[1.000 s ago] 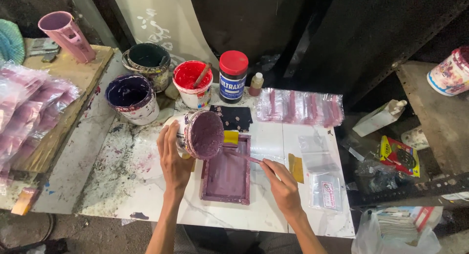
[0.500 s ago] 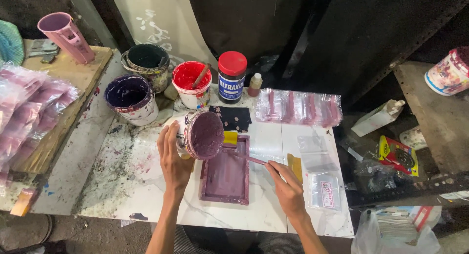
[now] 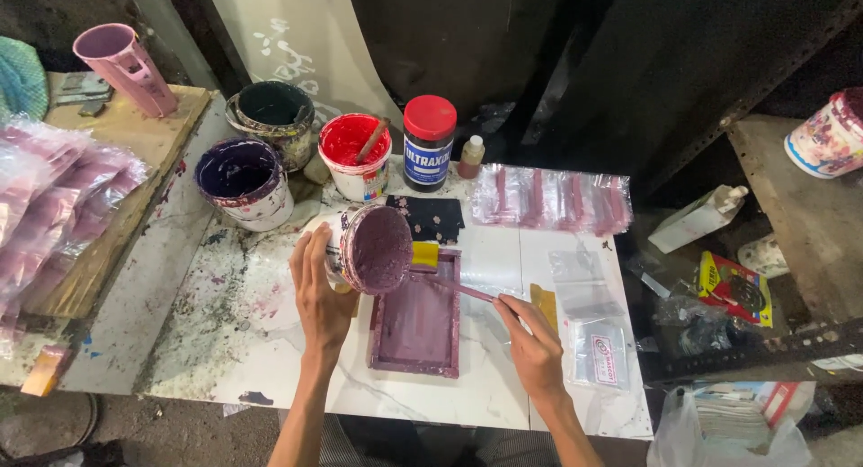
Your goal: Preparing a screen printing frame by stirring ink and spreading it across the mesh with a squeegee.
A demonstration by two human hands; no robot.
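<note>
Purple ink tub (image 3: 373, 249) tipped over small printing frame (image 3: 416, 319), left hand (image 3: 319, 292) wrapped around it; right hand (image 3: 532, 341), at 4 o'clock, pinching stick (image 3: 458, 289).

Overhead light is brightly illuminating the white table (image 3: 539, 395); the background is falling into deep shadow. Focus is holding sharp centrally, with wide-angle distortion bending the edges.
</note>
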